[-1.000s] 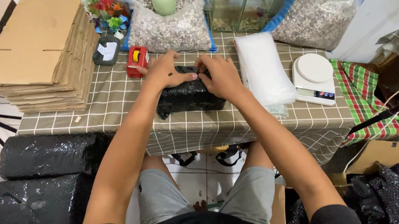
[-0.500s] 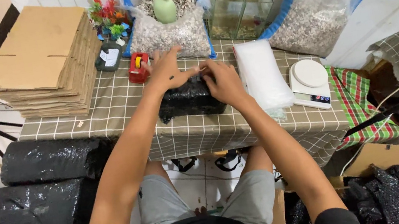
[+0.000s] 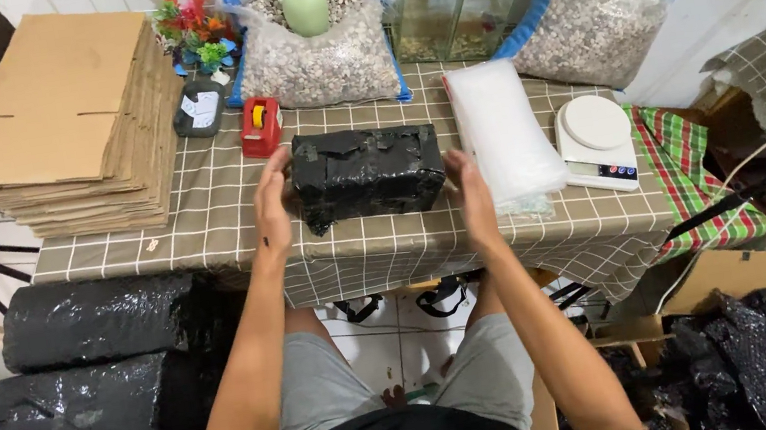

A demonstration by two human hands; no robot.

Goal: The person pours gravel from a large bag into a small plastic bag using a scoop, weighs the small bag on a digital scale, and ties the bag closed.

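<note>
A black plastic-wrapped package [image 3: 366, 171] lies on the checked tablecloth [image 3: 358, 249] in the middle of the table. My left hand [image 3: 272, 206] is flat and upright against the package's left end, fingers apart. At the right end, my right hand [image 3: 472, 194] is held upright with a small gap to the package, and it holds nothing. A red tape dispenser [image 3: 261, 127] stands just behind the left hand.
A stack of flat cardboard boxes [image 3: 75, 119] fills the table's left. Bags of gravel [image 3: 318, 53] and glass tanks [image 3: 452, 2] line the back. A white bubble-wrap stack [image 3: 502, 131] and kitchen scale [image 3: 597, 137] lie right. Black wrapped bundles [image 3: 96, 389] are piled lower left.
Both hands were on top of the package pressing it. They have come off the top and moved apart to its two ends.
</note>
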